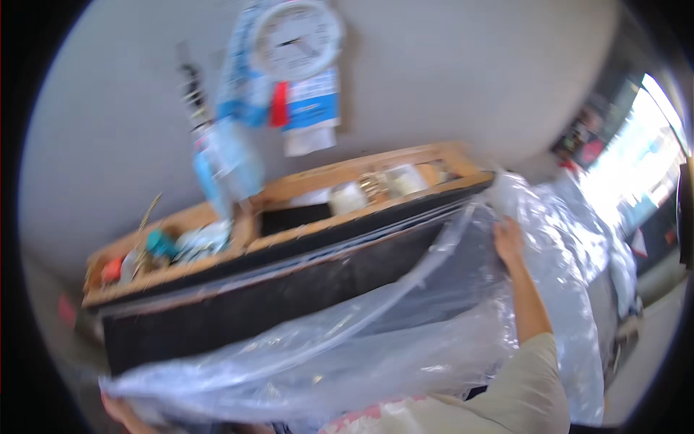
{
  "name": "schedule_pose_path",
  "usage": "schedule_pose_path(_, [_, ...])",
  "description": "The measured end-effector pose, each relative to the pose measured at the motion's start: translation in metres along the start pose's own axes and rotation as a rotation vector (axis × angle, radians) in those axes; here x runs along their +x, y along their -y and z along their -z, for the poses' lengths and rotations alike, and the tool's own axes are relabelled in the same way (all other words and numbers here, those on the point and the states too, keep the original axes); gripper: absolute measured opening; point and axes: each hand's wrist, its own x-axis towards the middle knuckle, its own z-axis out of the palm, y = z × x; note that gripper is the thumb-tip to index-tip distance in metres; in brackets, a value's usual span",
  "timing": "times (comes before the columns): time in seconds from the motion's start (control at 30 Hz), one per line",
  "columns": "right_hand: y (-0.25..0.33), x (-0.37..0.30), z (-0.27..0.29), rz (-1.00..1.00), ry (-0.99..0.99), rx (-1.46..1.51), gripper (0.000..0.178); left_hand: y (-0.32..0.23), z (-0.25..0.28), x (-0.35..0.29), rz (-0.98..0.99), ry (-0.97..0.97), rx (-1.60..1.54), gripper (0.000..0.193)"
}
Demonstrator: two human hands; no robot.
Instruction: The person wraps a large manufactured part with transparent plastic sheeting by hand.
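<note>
A large sheet of clear plastic spreads in loose folds over the front and right of a dark work surface. At the lower left, my left hand is closed on a corner of the sheet; its lower part is cut off by the picture's rim. Toward the far right, my right hand grips the gathered plastic with the arm stretched out. Between the two hands, the sheet's far edge sags in a curve, leaving a strip of the dark surface bare behind it.
Behind the surface runs a wooden trough holding rolls of tape, a teal item and other small things. Above it hang a round clock, papers and a pale blue bag. More plastic drapes over the right end.
</note>
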Motion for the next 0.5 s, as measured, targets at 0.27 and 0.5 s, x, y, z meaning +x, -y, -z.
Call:
schedule_pose_path(0.27, [0.221, -0.155, 0.126, 1.019, 0.336, 0.931, 0.031, -0.184, -0.091, -0.250, -0.245, 0.554, 0.217, 0.016])
schedule_pose_path(0.5, [0.294, -0.321, 0.173, 1.622, 1.191, 1.336, 0.039, -0.279, 0.025, -0.316, -0.951, 1.239, -0.493, 0.030])
